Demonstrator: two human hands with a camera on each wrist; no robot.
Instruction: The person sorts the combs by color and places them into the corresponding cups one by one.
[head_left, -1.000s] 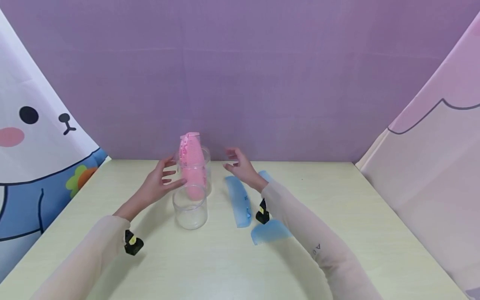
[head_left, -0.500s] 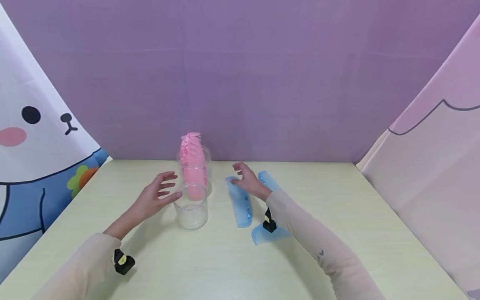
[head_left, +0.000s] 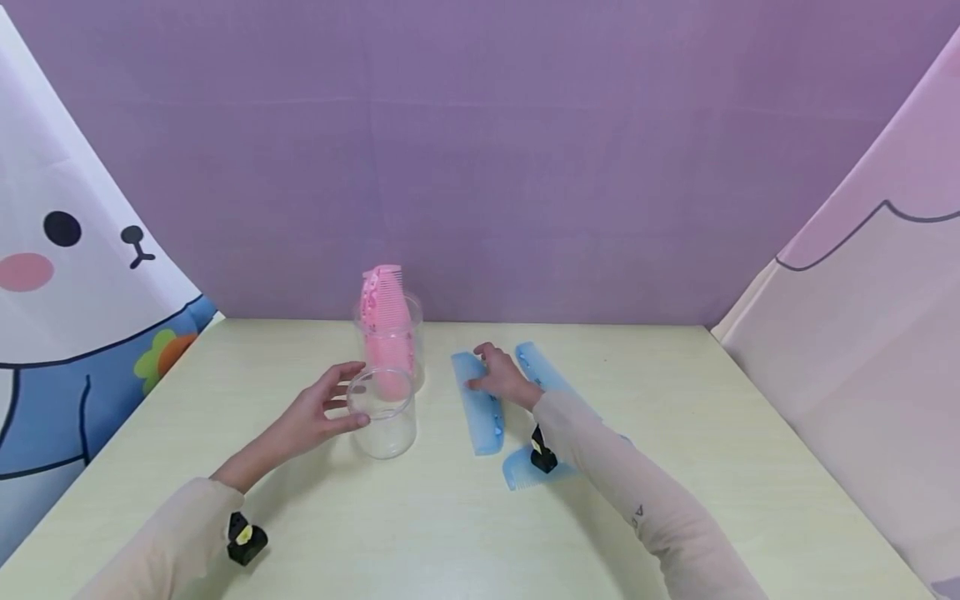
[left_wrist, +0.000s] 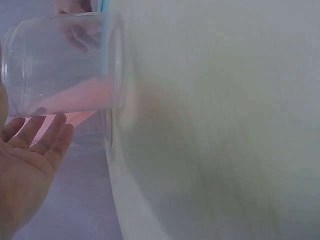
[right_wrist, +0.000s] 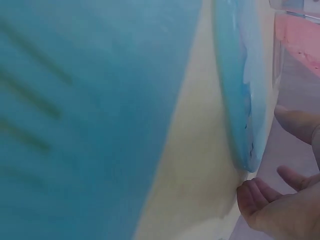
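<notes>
Below and left of right hand [head_left: 507, 382], spread and empty: leftmost comb [head_left: 482, 421], long axis near-to-far. Farther off, beside front cup [head_left: 388, 436]: left hand [head_left: 317, 410], spread, contact unclear.

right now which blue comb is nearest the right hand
The leftmost blue comb in the head view: the right hand is over its far half, while the other blue combs lie farther right, partly hidden by the right arm.

Cloth-walled booth [head_left: 525, 208] around a table [head_left: 420, 533]
</notes>
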